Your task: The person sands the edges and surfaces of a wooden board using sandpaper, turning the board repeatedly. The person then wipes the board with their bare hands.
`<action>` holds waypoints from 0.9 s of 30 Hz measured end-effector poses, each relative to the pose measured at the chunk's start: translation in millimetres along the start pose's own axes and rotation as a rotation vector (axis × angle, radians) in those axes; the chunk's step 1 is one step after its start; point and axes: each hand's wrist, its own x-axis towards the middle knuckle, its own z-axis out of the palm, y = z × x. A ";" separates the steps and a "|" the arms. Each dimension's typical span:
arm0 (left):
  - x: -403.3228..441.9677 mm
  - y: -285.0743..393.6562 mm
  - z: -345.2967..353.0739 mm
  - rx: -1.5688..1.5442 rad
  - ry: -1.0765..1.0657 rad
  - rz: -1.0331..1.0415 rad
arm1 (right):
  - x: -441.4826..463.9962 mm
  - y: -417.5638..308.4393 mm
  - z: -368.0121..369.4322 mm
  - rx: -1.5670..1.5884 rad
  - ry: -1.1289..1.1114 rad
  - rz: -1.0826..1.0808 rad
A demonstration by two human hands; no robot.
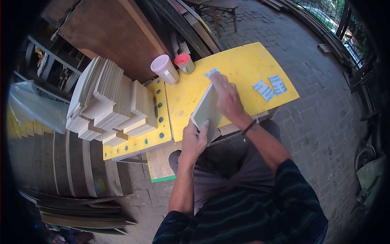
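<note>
My left hand (193,141) grips the near end of a flat, pale wooden board (207,107), thumb on its face, and the board stands tilted above the yellow table. At the far end of the board, my right hand (228,97) is closed on a piece of sandpaper (211,72), whose white and blue printed backing shows beyond the fingers. The sandpaper's contact with the board's edge is hidden by the hand. Two more sandpaper pieces lie printed side up to the right, a torn one (263,90) beside a squarer one (278,84).
Stacked pale wooden boards (111,101) stand on the left part of the yellow table (227,57). Behind them are a pink-lidded cup (165,70) and a red-lidded mug (185,64). Large panels (113,32) lean at the back; curved boards (73,162) stand lower left.
</note>
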 end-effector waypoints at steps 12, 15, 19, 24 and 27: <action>-4.1 -16.7 -6.7 -0.039 0.029 -0.004 | 15.9 78.1 8.8 0.074 -0.254 0.347; -7.5 -16.3 -6.3 -0.004 0.044 -0.003 | 6.8 54.0 -25.8 0.091 -0.022 0.367; -0.2 -3.2 3.2 0.059 -0.002 -0.001 | 9.1 17.6 -54.7 0.009 -0.052 -0.007; 2.0 10.9 12.4 0.148 -0.002 -0.024 | 6.8 -2.8 -54.8 -0.154 -0.179 -0.098; -2.5 -0.8 8.3 0.179 -0.033 -0.014 | -12.3 -45.8 -63.2 -0.027 -0.151 -0.302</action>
